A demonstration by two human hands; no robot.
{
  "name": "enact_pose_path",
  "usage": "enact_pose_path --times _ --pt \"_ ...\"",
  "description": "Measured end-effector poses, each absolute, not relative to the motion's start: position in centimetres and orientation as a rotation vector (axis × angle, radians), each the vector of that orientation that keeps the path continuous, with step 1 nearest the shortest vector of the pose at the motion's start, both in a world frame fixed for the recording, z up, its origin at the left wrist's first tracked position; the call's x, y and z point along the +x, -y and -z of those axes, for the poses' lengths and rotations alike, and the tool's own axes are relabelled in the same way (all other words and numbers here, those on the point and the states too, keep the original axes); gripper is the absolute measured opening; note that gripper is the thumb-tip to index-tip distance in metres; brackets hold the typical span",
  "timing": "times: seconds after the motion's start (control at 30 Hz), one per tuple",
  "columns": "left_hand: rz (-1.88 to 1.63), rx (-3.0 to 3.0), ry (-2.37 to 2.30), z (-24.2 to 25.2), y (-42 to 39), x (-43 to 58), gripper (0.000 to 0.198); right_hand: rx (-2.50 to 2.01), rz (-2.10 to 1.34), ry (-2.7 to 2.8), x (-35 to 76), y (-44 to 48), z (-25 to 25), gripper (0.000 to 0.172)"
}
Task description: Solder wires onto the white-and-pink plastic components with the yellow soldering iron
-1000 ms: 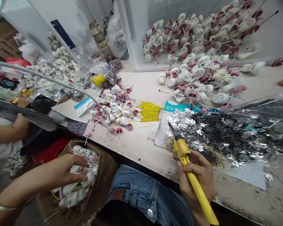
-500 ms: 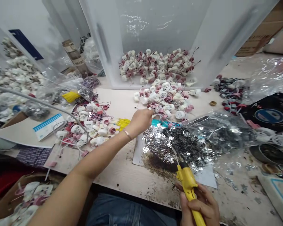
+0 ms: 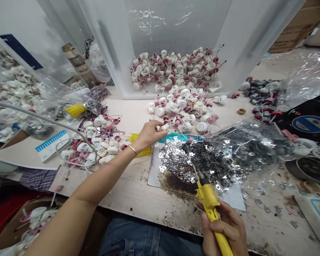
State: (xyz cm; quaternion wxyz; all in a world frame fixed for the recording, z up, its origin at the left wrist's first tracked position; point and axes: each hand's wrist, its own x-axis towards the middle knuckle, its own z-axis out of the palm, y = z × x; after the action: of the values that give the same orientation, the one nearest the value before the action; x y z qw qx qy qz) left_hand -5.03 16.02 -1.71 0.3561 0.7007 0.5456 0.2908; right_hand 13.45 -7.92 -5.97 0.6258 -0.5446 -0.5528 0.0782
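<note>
My left hand reaches out over the table, closed in a pinch on a small white plastic part. Beyond it lies a loose heap of white and pink plastic parts with thin wires. In my right hand is a yellow soldering gun, gripped by its handle. Its dark barrel and thin metal tip point up and left at a pile of tiny metal pieces, shiny on one side and black on the other. A bundle of yellow wires is partly covered by my left wrist.
A big translucent bin lies on its side at the back, with parts spilling out. More white parts and a grey cable are at the left. At the right are a plastic bag and a round metal tin.
My left hand has drawn back from the heap, slightly left, with a white plastic part now visible in its fingers. My right hand still holds the soldering gun. The view has shifted slightly.
</note>
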Motion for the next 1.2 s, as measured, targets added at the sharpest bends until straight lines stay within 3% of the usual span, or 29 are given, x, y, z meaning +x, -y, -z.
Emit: enact_pose_path --times 0.2,0.4,0.57,0.77,0.9,1.07,1.2 --pt "-0.799 1.292 -1.103 1.8 -9.7 -4.7 0.018 -1.257 -0.223 1.172 11.7 7.3 5.2 0.024" --pt "-0.864 0.743 -0.820 2.6 0.0 -4.0 0.043 -1.317 -0.410 1.100 10.3 6.1 4.9 0.028" --pt "-0.743 0.889 -1.071 3.2 4.9 -6.8 0.033 -1.266 -0.262 1.460 10.3 6.1 5.6 0.021" --pt "-0.180 1.545 -1.394 1.4 5.6 -11.5 0.025 -1.145 -0.230 1.709 11.7 6.7 6.8 0.015" --pt "-0.212 1.892 -1.570 -0.4 4.6 -12.6 0.021 -1.238 -0.174 1.586 12.2 7.6 6.5 0.019" --pt "-0.140 1.855 -1.668 0.2 1.8 -10.6 0.042 -1.208 -0.230 1.562 11.2 7.8 6.0 0.019" --pt "-0.112 1.609 -1.510 1.5 0.8 -9.6 0.035 -1.207 -0.229 1.544 11.1 7.8 5.9 0.019"
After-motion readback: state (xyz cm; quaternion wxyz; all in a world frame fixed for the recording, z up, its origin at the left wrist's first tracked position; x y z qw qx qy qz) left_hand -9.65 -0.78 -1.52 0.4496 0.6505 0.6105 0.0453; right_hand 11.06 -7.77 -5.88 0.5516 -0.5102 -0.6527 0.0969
